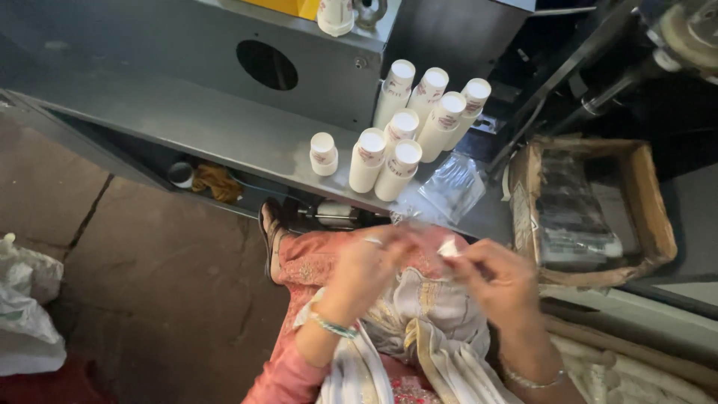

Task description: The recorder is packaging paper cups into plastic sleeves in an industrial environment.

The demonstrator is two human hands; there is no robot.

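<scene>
The left hand (370, 262) and right hand (497, 277) were observed together below the grey metal shelf (209, 123), both blurred. A small white piece (450, 248) was pinched in the right fingers; what it was could not be told. The left fingers were curled, but their grip could not be told. Stacks of white paper cups (407, 127) stood on the shelf, a clear plastic bag (452, 187) just beside them, a cardboard box (591, 209) beyond.
</scene>
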